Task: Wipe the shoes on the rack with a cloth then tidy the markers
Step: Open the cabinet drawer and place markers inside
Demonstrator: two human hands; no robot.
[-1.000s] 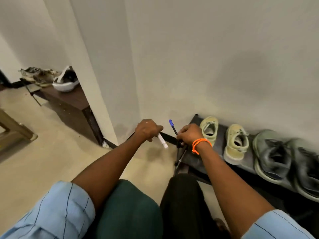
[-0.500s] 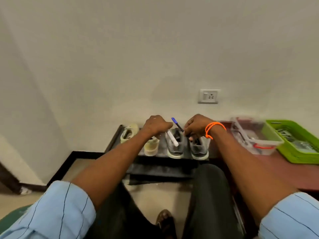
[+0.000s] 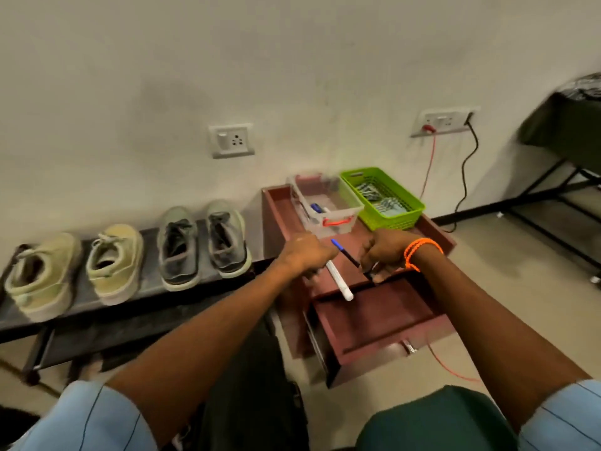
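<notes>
— Head camera first: what is the room like around the shoe rack (image 3: 130, 307)?

— A pale plaster wall runs behind it, with a beige floor below. The rack is a low, dark, flat shelf on thin legs against that wall. Just right of the rack stands a reddish-brown wooden worktop (image 3: 279, 209) with a raised lip, and its drawer (image 3: 374, 317) is pulled open toward the person.

— How many shoes?

— Four, in a row on the rack, heels toward the camera. The two farther from the worktop are pale yellow-green shoes (image 3: 74, 271), soft and fabric-like with thick light soles. The two nearer it are grey shoes (image 3: 201, 242) with dark laces.

— And on the worktop?

— Two containers touching side by side: a clear plastic box (image 3: 325, 206) with a red latch, with at least one blue-capped marker in it, and a green slotted basket (image 3: 383, 196) holding grey metal pieces too blurred to name. On the wall above the worktop are two socket plates; a red cable and a black one hang from the one farther from the rack.

— The hands?

— Both are over the worktop's front edge. The left hand (image 3: 307, 252) is curled around a white marker (image 3: 340, 281) that slants down over the open drawer. The right hand (image 3: 387, 252), with orange cord at the wrist, is closed on a dark marker with a blue cap (image 3: 344, 253), pointing up toward the clear box.
</notes>
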